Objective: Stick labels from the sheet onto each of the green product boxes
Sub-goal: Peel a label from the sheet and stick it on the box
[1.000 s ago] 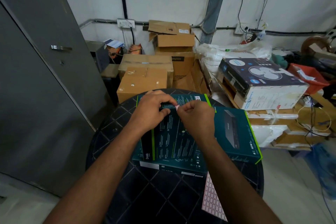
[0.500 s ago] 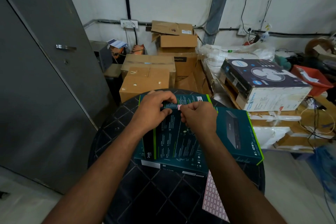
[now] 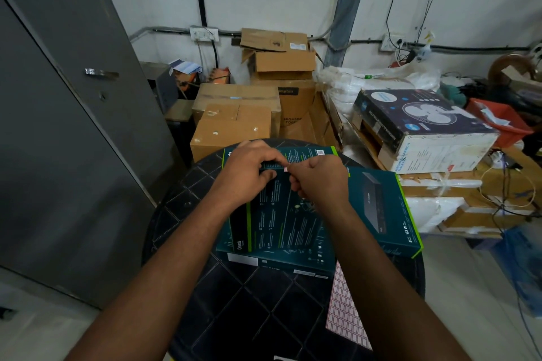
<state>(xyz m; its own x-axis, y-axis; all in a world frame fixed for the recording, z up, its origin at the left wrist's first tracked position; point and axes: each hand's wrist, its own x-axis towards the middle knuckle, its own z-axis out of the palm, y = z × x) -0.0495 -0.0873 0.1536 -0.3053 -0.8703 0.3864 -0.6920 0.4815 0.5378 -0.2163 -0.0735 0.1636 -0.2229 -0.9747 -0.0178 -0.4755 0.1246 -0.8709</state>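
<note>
Several dark green product boxes lie stacked on a round black table [image 3: 234, 302]. The top box [image 3: 281, 220] is tilted up at its far edge, where my left hand [image 3: 249, 173] grips it. My right hand [image 3: 319, 182] pinches a small red-and-white label [image 3: 286, 168] at that same far edge, right beside my left fingertips. A second green box [image 3: 378, 208] lies to the right and another one [image 3: 311, 152] shows behind my hands. The pink label sheet [image 3: 344, 311] rests at the table's near right, partly under my right forearm.
Brown cartons [image 3: 231, 129] are piled just behind the table. A fan box [image 3: 422, 129] sits on more packages at the right, with cables and a red tray beyond it. A grey metal door [image 3: 58, 126] fills the left side.
Both hands stay at the far edge of the top box with the label between them. The camera has shifted slightly.
</note>
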